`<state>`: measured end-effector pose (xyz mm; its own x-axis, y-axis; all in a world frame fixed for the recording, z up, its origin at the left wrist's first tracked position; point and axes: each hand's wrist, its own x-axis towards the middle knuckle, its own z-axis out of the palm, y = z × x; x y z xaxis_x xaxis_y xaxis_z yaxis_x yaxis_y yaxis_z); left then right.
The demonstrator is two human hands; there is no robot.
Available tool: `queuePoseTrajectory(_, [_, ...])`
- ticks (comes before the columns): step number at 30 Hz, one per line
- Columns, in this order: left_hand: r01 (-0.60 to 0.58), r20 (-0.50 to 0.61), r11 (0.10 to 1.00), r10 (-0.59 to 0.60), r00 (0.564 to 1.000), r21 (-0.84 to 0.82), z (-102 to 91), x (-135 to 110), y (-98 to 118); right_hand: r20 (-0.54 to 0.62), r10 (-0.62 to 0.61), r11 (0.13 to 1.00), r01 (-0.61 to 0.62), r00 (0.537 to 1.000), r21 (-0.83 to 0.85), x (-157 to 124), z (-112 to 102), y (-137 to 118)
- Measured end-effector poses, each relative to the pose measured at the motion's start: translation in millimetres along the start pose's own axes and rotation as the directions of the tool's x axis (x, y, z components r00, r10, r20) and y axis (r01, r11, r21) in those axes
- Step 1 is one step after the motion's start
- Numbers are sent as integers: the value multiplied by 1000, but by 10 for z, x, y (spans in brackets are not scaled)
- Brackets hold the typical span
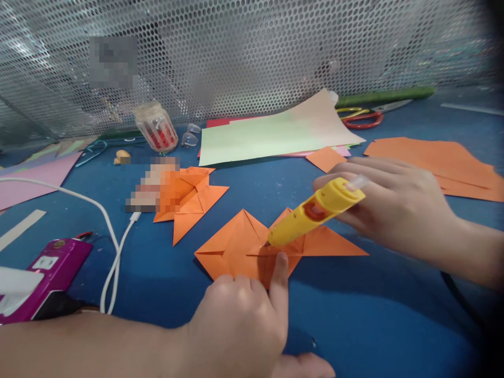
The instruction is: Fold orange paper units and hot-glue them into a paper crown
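My right hand [388, 194] is closed around a yellow hot glue gun [315, 212], with a clear glue stick jutting from its back end. The gun's nozzle points down at the middle of a folded orange paper fish [236, 241] lying on the blue table. My left hand [244, 320] rests at the near edge of this fish. Its index fingertip presses on the paper close to the nozzle, the thumb is spread apart, and the other fingers curl under. Farther left lies a second folded orange paper fish [192, 194], partly covered by a blurred patch.
Pale green paper [271, 134] lies at the back, beside red-handled scissors [364, 121]. Orange sheets [441, 163] are on the right. A jar [157, 128] leans near the mesh wall [244, 58]. A white cable [106, 220] and purple power strip [59, 262] occupy the left.
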<state>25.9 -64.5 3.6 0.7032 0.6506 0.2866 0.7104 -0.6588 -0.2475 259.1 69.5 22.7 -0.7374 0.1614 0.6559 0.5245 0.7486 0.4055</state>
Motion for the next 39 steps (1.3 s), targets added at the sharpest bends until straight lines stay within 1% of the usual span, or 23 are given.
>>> queuePoseTrajectory(4, [-6,-12,1000,6,1000,22,-12,21,-19,35,-27,999,25,999,44,-5,2,43])
queuePoseTrajectory(9, [6,-58,1000,-5,998,27,-21,35,-27,-7,-6,999,6,1000,-33,-22,6,83])
queuePoseTrajectory(11, [20,-74,1000,-19,997,15,-20,33,-21,-1,8,1000,-8,1000,-29,-29,10,92])
queuePoseTrajectory(15, [25,-68,1000,-26,997,-10,-13,31,-11,12,-4,1000,4,1000,9,-49,19,96])
queuePoseTrajectory(20, [17,-72,1000,-17,997,8,-7,44,-25,-22,-1,998,-1,1000,-59,-84,51,126])
queuePoseTrajectory(24, [16,-79,1000,-15,997,7,-9,55,-34,-24,-13,998,11,1000,-61,-106,80,161])
queuePoseTrajectory(29, [12,-83,1000,-11,996,12,-14,52,-35,-43,8,997,-11,999,-76,-97,113,140])
queuePoseTrajectory(39, [20,-76,1000,-19,997,9,-5,36,-27,-34,-26,995,23,999,-94,-86,63,154])
